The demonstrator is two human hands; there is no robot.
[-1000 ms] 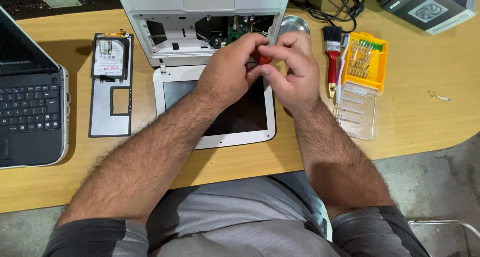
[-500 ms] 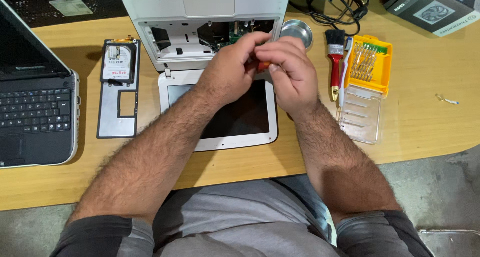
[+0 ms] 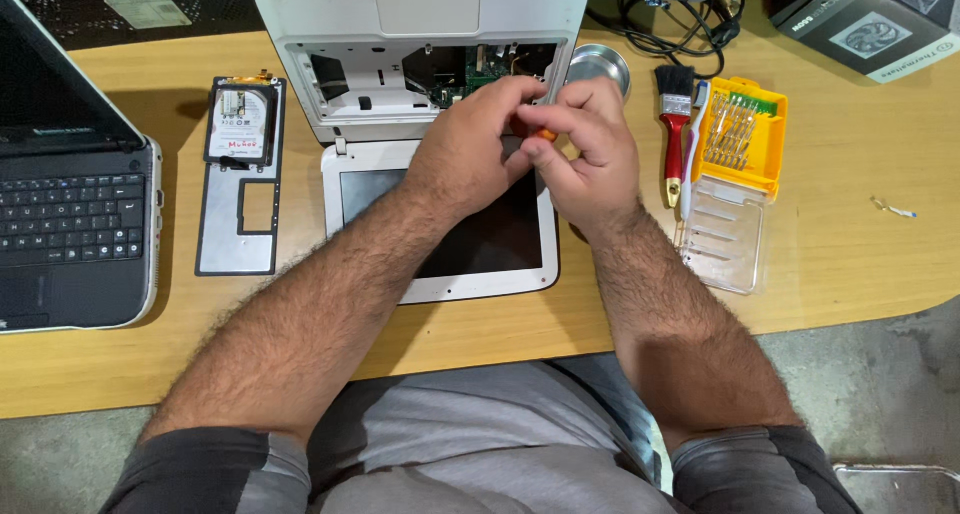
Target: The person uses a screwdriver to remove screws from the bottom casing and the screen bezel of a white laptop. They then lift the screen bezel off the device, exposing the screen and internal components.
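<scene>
left hand (image 3: 470, 144) + right hand (image 3: 590, 149): gripping orange-handled tool (image 3: 541, 134) | over opened white laptop (image 3: 420, 64)

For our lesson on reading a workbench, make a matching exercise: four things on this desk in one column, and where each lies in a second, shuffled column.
Things:
1. red-handled brush
2. dark laptop
3. round metal tin
4. yellow bit case

Places:
A. far left edge of the desk
B. right of the brush
C. just beyond the right hand
D. between the right hand and the yellow case

Pairs: 1-D, 2-A, 3-C, 4-B
</scene>
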